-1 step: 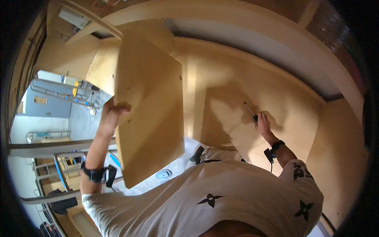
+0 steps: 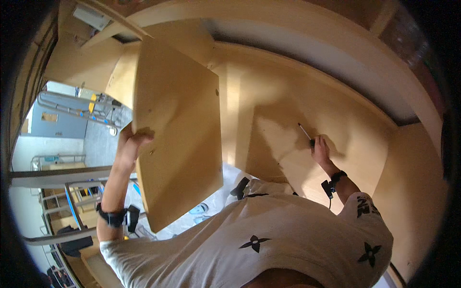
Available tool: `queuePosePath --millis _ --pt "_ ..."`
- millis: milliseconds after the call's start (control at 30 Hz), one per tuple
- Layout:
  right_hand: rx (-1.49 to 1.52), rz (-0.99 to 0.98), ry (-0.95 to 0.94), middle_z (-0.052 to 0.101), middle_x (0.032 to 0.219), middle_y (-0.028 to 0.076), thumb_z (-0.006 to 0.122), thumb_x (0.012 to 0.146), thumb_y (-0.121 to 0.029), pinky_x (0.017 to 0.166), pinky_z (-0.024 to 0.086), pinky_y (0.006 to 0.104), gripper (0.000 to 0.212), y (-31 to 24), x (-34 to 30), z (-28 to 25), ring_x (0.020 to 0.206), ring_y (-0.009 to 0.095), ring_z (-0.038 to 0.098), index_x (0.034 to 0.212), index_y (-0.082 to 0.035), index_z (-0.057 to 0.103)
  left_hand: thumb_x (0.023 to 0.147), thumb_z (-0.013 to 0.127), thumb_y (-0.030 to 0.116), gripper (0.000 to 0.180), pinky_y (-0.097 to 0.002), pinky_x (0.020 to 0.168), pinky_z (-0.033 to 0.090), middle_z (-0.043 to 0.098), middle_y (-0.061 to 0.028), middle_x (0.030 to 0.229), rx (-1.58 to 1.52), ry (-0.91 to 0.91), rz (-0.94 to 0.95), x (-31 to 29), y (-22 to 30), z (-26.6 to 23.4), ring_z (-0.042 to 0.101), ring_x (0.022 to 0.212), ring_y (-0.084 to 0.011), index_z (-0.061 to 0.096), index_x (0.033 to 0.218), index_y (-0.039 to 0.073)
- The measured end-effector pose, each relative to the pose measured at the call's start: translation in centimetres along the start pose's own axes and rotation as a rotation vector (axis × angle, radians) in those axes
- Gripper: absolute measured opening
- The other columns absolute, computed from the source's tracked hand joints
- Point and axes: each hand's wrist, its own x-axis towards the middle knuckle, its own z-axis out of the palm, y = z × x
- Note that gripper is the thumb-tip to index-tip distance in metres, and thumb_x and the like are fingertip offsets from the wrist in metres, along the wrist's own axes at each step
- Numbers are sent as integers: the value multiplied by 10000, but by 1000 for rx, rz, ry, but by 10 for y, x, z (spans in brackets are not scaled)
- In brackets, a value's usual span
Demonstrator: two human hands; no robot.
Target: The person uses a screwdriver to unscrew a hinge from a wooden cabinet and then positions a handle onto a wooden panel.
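A flat wooden panel (image 2: 180,134), like a cabinet door or board, stands upright on the left. My left hand (image 2: 130,146) grips its outer edge, with the thumb on the near face and the other fingers hidden behind. Small holes or fittings dot that face. On the right, my right hand (image 2: 321,150) is closed round the dark handle of a screwdriver (image 2: 304,130). Its metal shaft points up and to the left, in front of the light wooden board (image 2: 355,115), where the hand casts a shadow.
A curved-looking wooden rail (image 2: 269,19) runs overhead. Beyond the panel lie a blue door (image 2: 67,115), metal bed frames (image 2: 72,204) and a grey floor (image 2: 100,137). Pale blue slippers (image 2: 198,209) lie below the panel. Straps with small devices circle both my wrists.
The panel has swung slightly to the left, and my left hand has moved with it. My right hand and the screwdriver have barely shifted.
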Motion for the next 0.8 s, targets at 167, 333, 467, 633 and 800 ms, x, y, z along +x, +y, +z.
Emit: queuePosePath --millis 167,333,467,633,800 --pt "-97 -29 118 485 1035 216 651 716 -115 849 395 480 449 -47 30 -43 1010 380 485 1107 -9 457 627 593 20 395 -271 725 452 605 -65 851 -63 161 -106 -85 -20 -36 563 774 -140 553 1013 -55" --pt "29 -221 93 500 1082 223 639 718 -136 910 394 453 405 -106 155 -2 1081 386 464 1070 12 505 669 586 37 386 -235 644 452 595 -45 836 -95 215 -260 -118 -68 -66 552 708 -114 544 1041 -56" --pt "119 -390 199 506 1106 208 602 730 -97 919 406 443 384 -189 291 83 1092 379 465 1088 7 507 650 611 87 434 -237 637 453 597 -39 875 -177 212 -360 -132 -108 -83 548 751 -98 547 1059 -43" --pt "212 -570 348 520 1094 200 595 743 -144 938 396 441 391 -348 424 127 1090 349 484 1091 7 498 610 665 87 511 -262 647 480 619 -64 890 -272 267 -574 -139 -156 -89 589 761 -132 530 1080 -60" --pt "301 -357 247 494 1160 259 619 740 -252 979 368 447 522 -406 480 152 1139 391 453 1128 69 479 614 606 -40 674 -350 785 497 577 -185 1083 -253 221 -614 -138 -187 -91 584 937 -256 422 1260 -93"
